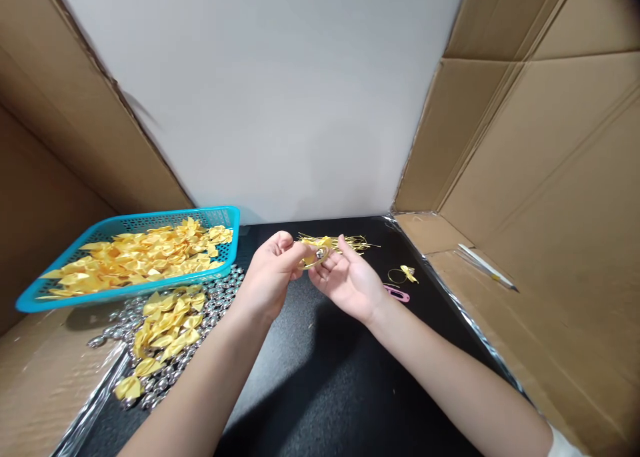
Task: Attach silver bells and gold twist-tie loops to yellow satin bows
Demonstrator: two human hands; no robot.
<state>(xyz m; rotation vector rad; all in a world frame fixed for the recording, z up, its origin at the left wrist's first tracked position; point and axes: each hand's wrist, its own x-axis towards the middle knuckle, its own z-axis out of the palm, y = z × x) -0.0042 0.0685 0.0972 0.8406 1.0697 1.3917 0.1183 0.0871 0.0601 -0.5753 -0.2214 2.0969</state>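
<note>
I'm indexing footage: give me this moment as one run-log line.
left hand: pinches beaded bow | right hand: open, fingers close to it | basket: left, yellow bows inside | gold strands: beyond hands

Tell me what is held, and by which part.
A shiny yellow bow with a silver bead, in the left fingers, seemingly beside the bead; contact is partly hidden.
</note>
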